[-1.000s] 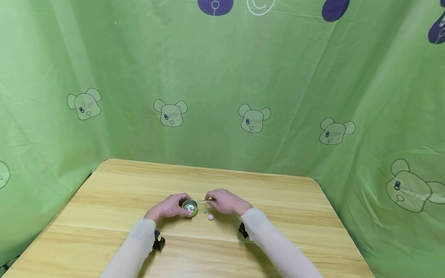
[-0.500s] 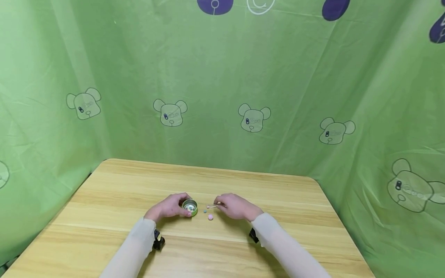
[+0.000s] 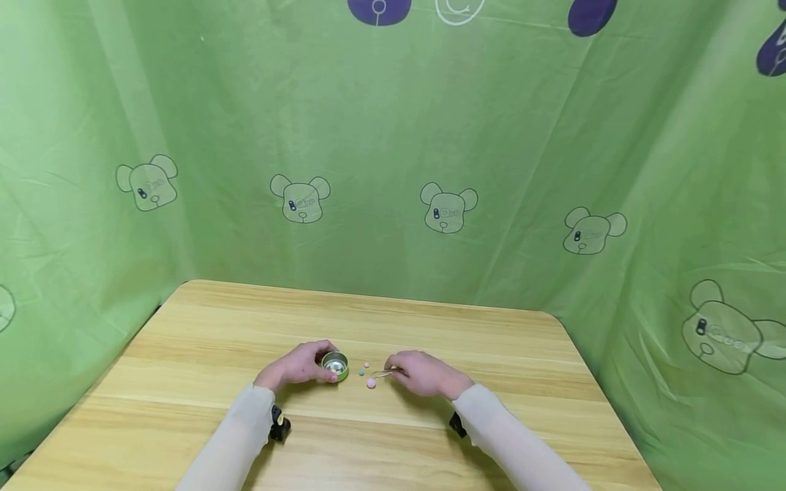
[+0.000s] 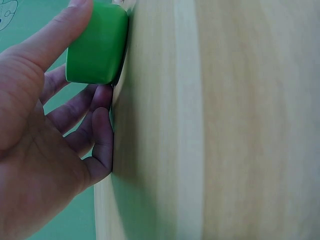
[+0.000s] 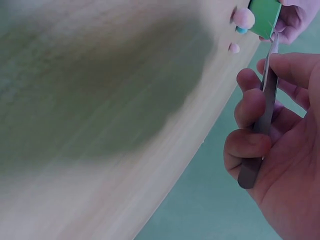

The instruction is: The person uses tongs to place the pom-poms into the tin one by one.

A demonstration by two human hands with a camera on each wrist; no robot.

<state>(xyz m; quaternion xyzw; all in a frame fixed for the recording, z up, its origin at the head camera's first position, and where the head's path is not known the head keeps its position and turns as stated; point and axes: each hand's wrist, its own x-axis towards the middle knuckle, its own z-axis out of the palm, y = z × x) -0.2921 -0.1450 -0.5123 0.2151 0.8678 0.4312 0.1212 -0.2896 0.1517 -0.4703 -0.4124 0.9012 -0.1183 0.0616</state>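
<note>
My left hand (image 3: 302, 363) grips a small round green tin (image 3: 335, 367) between thumb and fingers on the table. Inside the tin lie several small pale and coloured pieces, too small to make out. In the left wrist view the thumb presses the green wall of the tin (image 4: 97, 47). My right hand (image 3: 426, 374) holds metal tweezers (image 5: 264, 110), their tips pointing toward the tin. Between the tin and the tweezers lie a larger pink ball (image 3: 371, 383), a small blue ball (image 3: 361, 373) and a small pale pink ball (image 3: 366, 365). Nothing shows between the tweezer tips.
The wooden table (image 3: 245, 320) stretches around both hands, with its rounded far edge behind them. A green curtain (image 3: 368, 136) printed with bear heads hangs around the table. A black wrist camera (image 3: 280, 426) sits under the left wrist.
My right hand has moved right and toward the near side with the tweezers, away from the tin and past the small pale pink ball. The left hand and tin stay put.
</note>
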